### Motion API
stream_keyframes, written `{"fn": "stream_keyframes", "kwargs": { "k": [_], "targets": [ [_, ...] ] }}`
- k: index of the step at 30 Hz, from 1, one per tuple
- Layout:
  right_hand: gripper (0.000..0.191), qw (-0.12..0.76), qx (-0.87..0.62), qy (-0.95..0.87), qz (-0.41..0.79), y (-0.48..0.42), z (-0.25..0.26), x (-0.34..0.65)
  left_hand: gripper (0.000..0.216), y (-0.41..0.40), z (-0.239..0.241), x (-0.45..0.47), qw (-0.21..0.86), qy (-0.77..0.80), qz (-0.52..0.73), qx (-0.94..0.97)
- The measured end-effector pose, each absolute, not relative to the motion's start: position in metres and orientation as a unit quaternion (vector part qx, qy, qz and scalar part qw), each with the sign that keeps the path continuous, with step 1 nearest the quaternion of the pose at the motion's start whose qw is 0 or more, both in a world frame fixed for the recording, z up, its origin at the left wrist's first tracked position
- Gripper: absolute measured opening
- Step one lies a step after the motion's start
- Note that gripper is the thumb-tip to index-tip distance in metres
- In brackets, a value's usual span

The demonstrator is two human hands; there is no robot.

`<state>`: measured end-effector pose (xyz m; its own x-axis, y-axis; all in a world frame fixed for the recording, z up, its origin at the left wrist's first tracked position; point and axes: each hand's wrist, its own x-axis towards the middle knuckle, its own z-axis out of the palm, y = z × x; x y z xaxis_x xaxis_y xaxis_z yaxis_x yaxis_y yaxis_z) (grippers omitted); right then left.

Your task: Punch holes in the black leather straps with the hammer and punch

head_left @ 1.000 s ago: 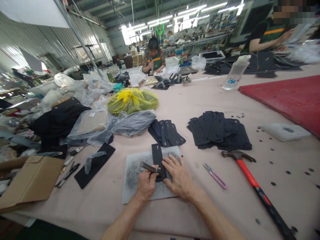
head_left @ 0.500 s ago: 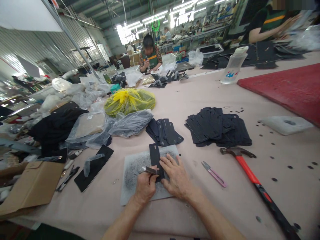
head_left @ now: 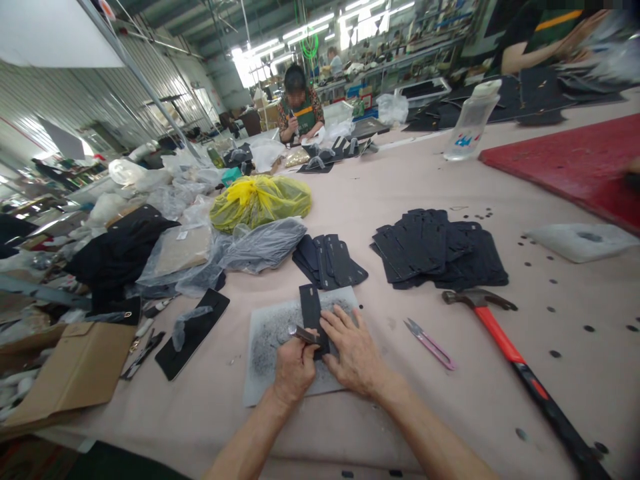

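Note:
My left hand (head_left: 294,365) is closed around a short metal punch (head_left: 304,335), which is tilted with its tip at a black strip (head_left: 311,305). The tip itself is hidden by my fingers. My right hand (head_left: 353,348) lies with fingers stretched out over the strip's right edge, pressing it flat. Under the strip is a pale, speckled board (head_left: 263,343), marked with many small dark dents. A slot shows near the strip's far end.
Two piles of cut black pieces, a smaller one (head_left: 333,261) and a larger one (head_left: 435,247), lie beyond. To the right are thread snips (head_left: 429,343) and a claw hammer (head_left: 505,340). A cardboard box (head_left: 75,373) stands left. A co-worker (head_left: 300,107) sits across the table.
The view has shifted slightly. The punch's upper end leans a little differently, while both hands stay at the strip. A dark shape has appeared at the right edge over the red board.

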<state>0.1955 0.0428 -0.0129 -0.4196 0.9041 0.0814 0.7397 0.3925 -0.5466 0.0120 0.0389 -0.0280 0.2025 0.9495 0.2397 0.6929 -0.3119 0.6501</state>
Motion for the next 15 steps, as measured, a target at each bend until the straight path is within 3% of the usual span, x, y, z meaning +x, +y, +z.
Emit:
{"fn": "stream_keyframes", "kwargs": {
  "k": [8,12,15],
  "targets": [
    [0.052,0.24,-0.507,-0.796,0.226,0.035,-0.016,0.212,0.027,0.041,-0.021,0.011,0.22,0.538,0.271,0.767],
    [0.041,0.336,-0.611,-0.71,0.1,0.016,-0.021,0.282,0.026,0.041,-0.024,0.009,0.223,0.542,0.272,0.764],
    [0.049,0.281,-0.728,-0.625,-0.026,-0.008,-0.029,0.362,0.025,0.04,-0.024,0.009,0.211,0.545,0.27,0.765]
  ]
}}
